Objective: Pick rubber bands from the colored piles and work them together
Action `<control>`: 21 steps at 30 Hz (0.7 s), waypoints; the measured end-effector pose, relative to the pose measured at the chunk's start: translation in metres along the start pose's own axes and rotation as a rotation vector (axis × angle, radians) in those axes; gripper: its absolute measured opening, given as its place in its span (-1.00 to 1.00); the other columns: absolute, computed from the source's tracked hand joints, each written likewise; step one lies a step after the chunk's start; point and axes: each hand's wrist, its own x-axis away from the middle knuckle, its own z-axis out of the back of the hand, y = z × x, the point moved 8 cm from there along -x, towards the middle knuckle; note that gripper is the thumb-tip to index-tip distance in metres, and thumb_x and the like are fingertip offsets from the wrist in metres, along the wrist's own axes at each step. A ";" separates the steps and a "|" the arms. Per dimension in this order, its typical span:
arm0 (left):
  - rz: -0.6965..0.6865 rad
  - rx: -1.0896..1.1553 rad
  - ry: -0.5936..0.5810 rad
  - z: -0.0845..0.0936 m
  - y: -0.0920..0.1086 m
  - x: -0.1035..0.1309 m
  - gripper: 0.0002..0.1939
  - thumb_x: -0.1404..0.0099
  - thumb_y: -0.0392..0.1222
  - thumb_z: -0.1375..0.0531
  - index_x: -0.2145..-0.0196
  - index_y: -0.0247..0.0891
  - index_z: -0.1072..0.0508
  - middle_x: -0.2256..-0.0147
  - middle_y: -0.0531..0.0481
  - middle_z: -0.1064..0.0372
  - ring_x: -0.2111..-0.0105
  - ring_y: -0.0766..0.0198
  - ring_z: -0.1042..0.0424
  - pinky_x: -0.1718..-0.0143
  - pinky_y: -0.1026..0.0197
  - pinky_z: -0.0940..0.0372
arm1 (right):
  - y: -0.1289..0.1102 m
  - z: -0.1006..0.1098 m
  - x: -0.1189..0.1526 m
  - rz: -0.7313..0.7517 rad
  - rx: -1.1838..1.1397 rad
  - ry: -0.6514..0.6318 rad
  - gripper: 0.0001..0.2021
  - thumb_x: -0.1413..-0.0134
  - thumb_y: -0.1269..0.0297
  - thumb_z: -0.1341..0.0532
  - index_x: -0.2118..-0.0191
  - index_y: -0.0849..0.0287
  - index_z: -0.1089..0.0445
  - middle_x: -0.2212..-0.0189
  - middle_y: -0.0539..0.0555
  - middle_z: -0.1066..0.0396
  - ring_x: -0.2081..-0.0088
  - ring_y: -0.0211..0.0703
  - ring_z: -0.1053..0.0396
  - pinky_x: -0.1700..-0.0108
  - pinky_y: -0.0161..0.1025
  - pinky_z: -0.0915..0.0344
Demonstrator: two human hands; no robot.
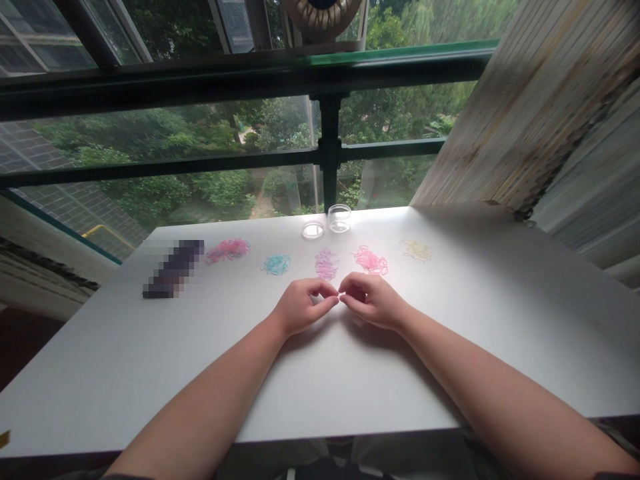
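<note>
My left hand [307, 305] and my right hand [373, 301] meet over the middle of the white table [300, 400], fingertips almost touching. Thumb and forefinger are pinched on each side, and whatever sits between them is too small to make out. Just beyond the fingers lie a pile of purple rubber bands [327, 265] and a pile of pink rubber bands [371, 260]. Blue rubber bands [276, 264] are heaped to the left, with a mixed pink and purple pile [229, 250] farther left. Pale yellow rubber bands [417, 250] form a loose pile at the right.
A clear round container [340, 219] stands at the table's far edge, its flat clear lid [313, 231] beside it. A blurred dark object [175, 269] lies at the left. Behind the table are a window with green rails [330, 153] and a striped curtain [495, 113].
</note>
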 end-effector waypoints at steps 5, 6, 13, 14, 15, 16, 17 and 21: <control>-0.002 0.000 0.001 0.000 0.001 0.000 -0.87 -0.18 -0.16 -0.18 0.37 -0.24 -0.50 0.40 0.03 -0.48 0.40 0.34 -0.39 0.34 0.31 -0.23 | 0.000 -0.001 0.000 -0.003 0.003 -0.007 -1.00 -0.02 0.39 -0.14 0.39 0.19 -0.28 0.60 -0.07 -0.23 0.57 -0.36 -0.13 0.53 -0.38 -0.10; -0.003 0.001 0.002 0.000 0.002 0.000 -0.87 -0.18 -0.16 -0.18 0.37 -0.24 -0.50 0.40 0.03 -0.48 0.40 0.34 -0.39 0.34 0.31 -0.23 | 0.000 -0.001 0.000 -0.005 0.001 -0.007 -0.99 -0.02 0.39 -0.14 0.39 0.19 -0.28 0.60 -0.07 -0.23 0.57 -0.36 -0.13 0.53 -0.38 -0.10; 0.000 0.001 0.009 0.000 0.001 -0.001 -0.87 -0.18 -0.16 -0.18 0.35 -0.24 -0.49 0.37 0.04 -0.48 0.39 0.34 -0.39 0.30 0.29 -0.23 | -0.001 0.000 0.000 -0.010 -0.012 -0.008 -0.95 -0.01 0.38 -0.15 0.43 0.19 -0.25 0.61 -0.07 -0.23 0.57 -0.36 -0.14 0.54 -0.39 -0.10; 0.001 0.001 0.010 0.000 0.001 -0.001 -0.87 -0.18 -0.16 -0.18 0.35 -0.24 -0.49 0.37 0.04 -0.48 0.39 0.34 -0.39 0.30 0.29 -0.23 | -0.001 0.000 0.000 -0.010 -0.014 -0.008 -0.95 -0.01 0.38 -0.15 0.43 0.19 -0.25 0.61 -0.07 -0.23 0.57 -0.36 -0.14 0.54 -0.39 -0.10; 0.004 0.001 0.012 0.000 0.000 -0.001 -0.87 -0.18 -0.16 -0.18 0.35 -0.23 -0.49 0.37 0.04 -0.48 0.39 0.34 -0.39 0.30 0.29 -0.23 | -0.001 0.000 0.000 -0.009 -0.015 -0.007 -0.95 -0.01 0.39 -0.15 0.43 0.19 -0.25 0.61 -0.07 -0.23 0.58 -0.36 -0.14 0.54 -0.39 -0.10; 0.007 0.001 0.015 0.000 -0.001 -0.001 -0.87 -0.17 -0.16 -0.18 0.35 -0.23 -0.49 0.37 0.04 -0.48 0.39 0.34 -0.39 0.29 0.29 -0.23 | -0.001 0.000 -0.001 -0.009 -0.016 -0.006 -0.94 -0.01 0.39 -0.15 0.44 0.19 -0.24 0.62 -0.08 -0.22 0.58 -0.37 -0.14 0.54 -0.39 -0.10; 0.010 0.002 0.019 0.001 -0.002 0.000 -0.87 -0.17 -0.16 -0.19 0.35 -0.23 -0.49 0.37 0.04 -0.48 0.39 0.34 -0.39 0.29 0.29 -0.23 | -0.002 0.001 -0.001 -0.008 -0.017 -0.006 -0.94 -0.01 0.39 -0.15 0.44 0.19 -0.24 0.62 -0.08 -0.22 0.58 -0.37 -0.14 0.54 -0.39 -0.10; 0.021 0.000 0.031 0.001 -0.003 0.000 -0.87 -0.16 -0.15 -0.19 0.35 -0.23 -0.48 0.37 0.04 -0.48 0.39 0.34 -0.39 0.30 0.29 -0.24 | -0.001 0.001 -0.001 -0.005 -0.015 -0.001 -0.94 0.00 0.40 -0.15 0.44 0.18 -0.23 0.62 -0.08 -0.22 0.58 -0.37 -0.13 0.54 -0.39 -0.10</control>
